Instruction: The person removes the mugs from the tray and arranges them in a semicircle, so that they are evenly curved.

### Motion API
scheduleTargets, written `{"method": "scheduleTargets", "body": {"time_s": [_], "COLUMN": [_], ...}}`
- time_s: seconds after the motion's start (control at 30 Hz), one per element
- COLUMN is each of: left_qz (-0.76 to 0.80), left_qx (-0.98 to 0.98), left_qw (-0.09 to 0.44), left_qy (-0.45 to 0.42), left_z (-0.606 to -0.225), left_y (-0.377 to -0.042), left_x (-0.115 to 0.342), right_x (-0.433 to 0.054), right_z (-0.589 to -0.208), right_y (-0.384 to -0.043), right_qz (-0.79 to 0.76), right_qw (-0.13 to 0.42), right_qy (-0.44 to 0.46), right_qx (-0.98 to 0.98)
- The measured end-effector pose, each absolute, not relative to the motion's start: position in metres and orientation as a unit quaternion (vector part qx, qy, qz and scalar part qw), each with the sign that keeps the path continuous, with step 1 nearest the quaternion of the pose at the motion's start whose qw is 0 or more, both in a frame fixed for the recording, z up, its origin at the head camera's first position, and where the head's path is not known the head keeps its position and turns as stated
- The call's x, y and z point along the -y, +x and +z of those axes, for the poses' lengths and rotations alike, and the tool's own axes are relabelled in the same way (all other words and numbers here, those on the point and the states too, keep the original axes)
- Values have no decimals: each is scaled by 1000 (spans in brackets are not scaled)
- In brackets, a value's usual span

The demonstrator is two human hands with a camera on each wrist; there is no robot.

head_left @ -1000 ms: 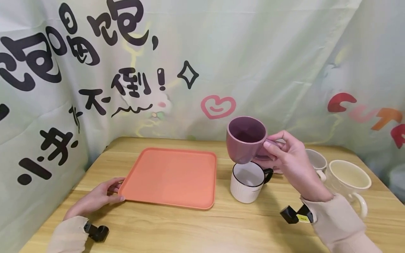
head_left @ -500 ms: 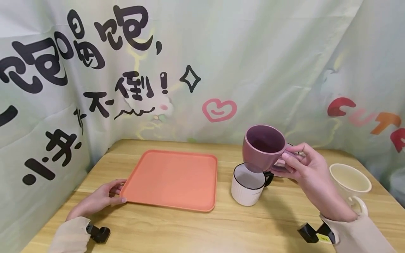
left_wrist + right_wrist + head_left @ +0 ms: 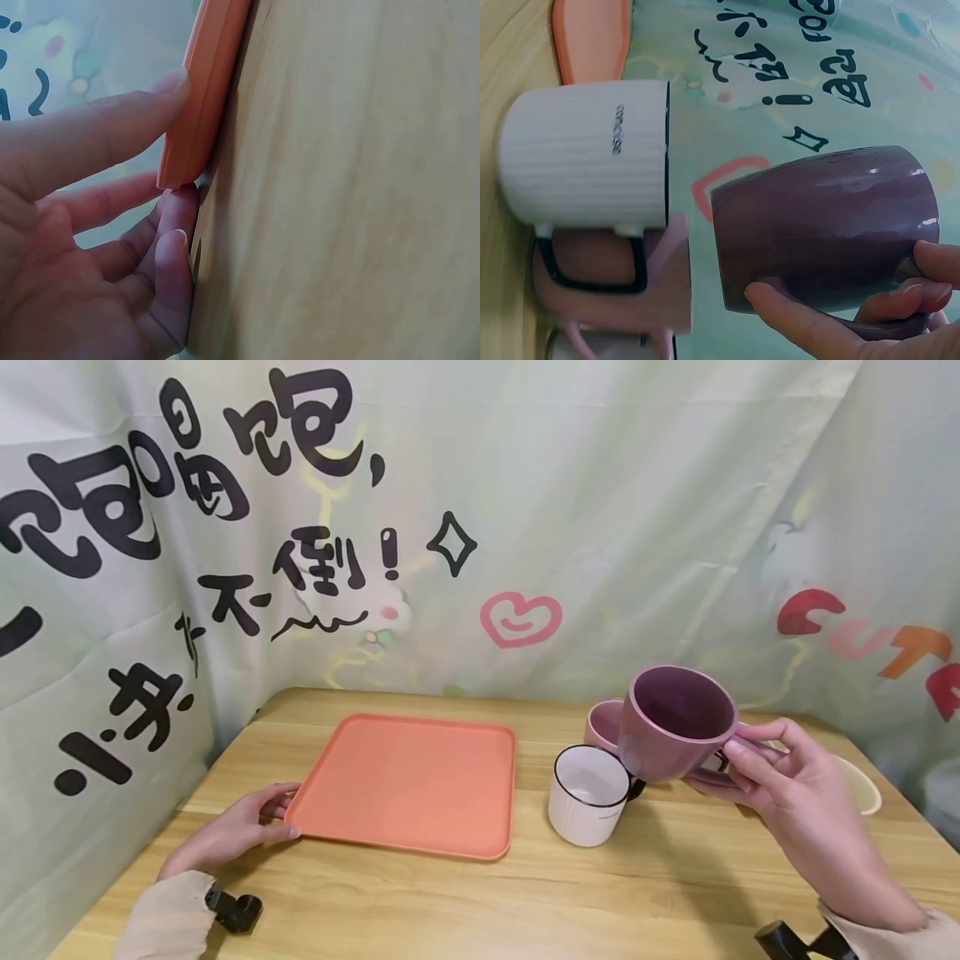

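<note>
My right hand [image 3: 810, 802] grips the handle of a purple mug [image 3: 678, 731], holding it upright above the table. In the right wrist view, the fingers wrap round the handle of that purple mug [image 3: 825, 225]. Below and left of it stands a white ribbed mug [image 3: 587, 806] with a black rim and black handle. A pink mug [image 3: 602, 722] is partly hidden behind these two. At the left, my left hand [image 3: 232, 831] holds the near left corner of an orange tray [image 3: 405, 789]. The left wrist view shows the thumb [image 3: 135, 120] on the tray's rim and the other fingers bent beside and below it.
A cream mug [image 3: 862, 785] stands at the right, mostly hidden by the right hand. Low in the right wrist view, another pale mug [image 3: 604, 346] shows in part. A printed curtain [image 3: 637, 510] hangs behind the wooden table [image 3: 420, 910].
My right hand has carried the purple mug to the right and slightly lower, away from above the white mug. The pink mug now shows behind. The left hand stays at the tray corner.
</note>
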State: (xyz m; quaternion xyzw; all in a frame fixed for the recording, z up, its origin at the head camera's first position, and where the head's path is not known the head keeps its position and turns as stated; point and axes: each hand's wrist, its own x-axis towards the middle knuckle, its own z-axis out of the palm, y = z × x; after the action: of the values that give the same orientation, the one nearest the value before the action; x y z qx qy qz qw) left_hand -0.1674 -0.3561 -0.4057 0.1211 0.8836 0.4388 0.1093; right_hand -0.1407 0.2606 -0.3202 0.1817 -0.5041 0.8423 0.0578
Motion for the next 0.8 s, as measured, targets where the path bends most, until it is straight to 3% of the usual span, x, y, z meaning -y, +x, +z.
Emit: {"method": "scheduleTargets", "body": {"time_s": [0.8], "left_qz": [424], "left_qx": [-892], "left_qw": [108], "left_qy": [117], "left_z": [-404], "left_y": [-167], "left_x": [355], "right_x": [-323], "right_z": [-364], "right_y": [-107], "right_qz": [852], "right_qw": [119], "right_qy": [182], "right_qx": [476]}}
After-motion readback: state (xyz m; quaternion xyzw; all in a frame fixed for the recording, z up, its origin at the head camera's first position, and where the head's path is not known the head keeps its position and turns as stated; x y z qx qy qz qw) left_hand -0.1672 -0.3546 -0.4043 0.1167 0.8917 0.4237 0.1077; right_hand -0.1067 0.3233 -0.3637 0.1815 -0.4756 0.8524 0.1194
